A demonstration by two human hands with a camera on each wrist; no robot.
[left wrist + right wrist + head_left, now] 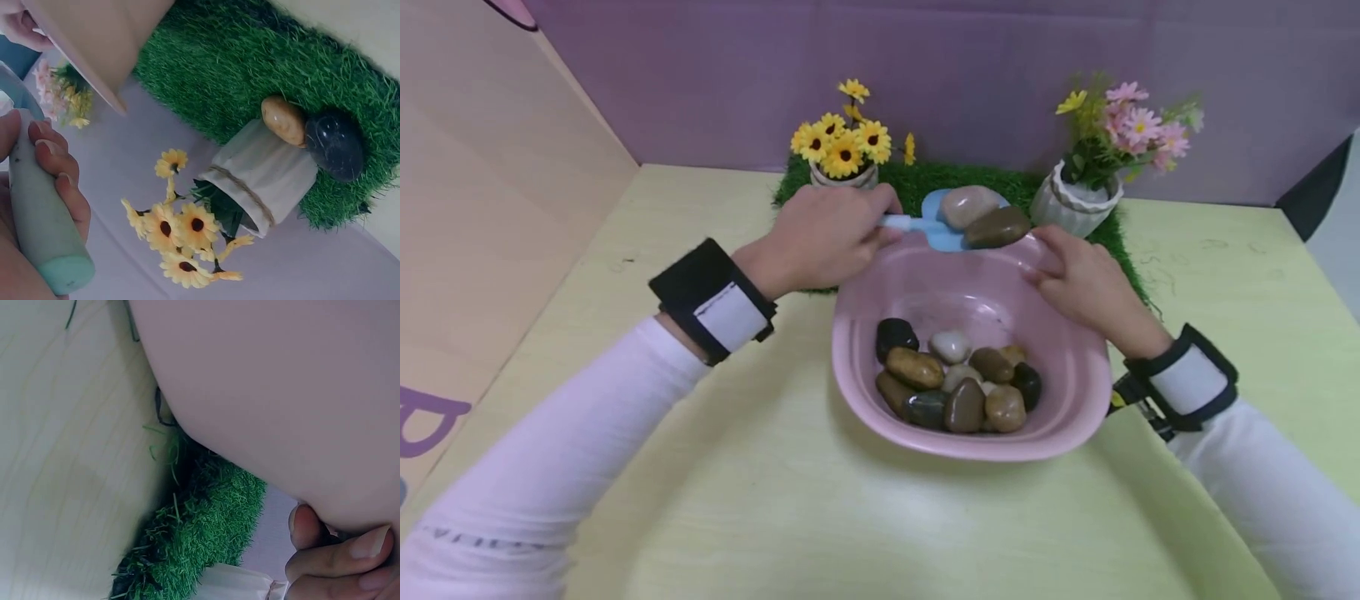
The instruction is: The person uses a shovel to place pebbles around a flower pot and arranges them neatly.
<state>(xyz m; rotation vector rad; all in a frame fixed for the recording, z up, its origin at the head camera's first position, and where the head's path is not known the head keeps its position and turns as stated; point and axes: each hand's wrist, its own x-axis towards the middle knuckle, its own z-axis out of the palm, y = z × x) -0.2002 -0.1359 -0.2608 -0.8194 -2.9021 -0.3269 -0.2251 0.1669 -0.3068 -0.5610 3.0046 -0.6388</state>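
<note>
In the head view my left hand (pixel 835 233) grips the handle of a small light-blue shovel (pixel 946 242). Its blade carries two stones, a pale one (pixel 967 206) and a brown one (pixel 997 227), over the far rim of a pink basin (pixel 850 367). My right hand (pixel 1086 283) pinches that rim at its far right, and the basin tilts toward me. Several smooth stones (pixel 964 406) in black, brown, grey and white lie gathered at its near side. The left wrist view shows my fingers curled round the pale, teal-ended handle (pixel 47 206).
Behind the basin lies a green grass mat (pixel 917 179). A pot of yellow flowers (pixel 846 171) stands on it at left, a white pot of pink flowers (pixel 1071 204) at right. A tan stone (pixel 283 120) and a black stone (pixel 335 144) sit beside the left pot.
</note>
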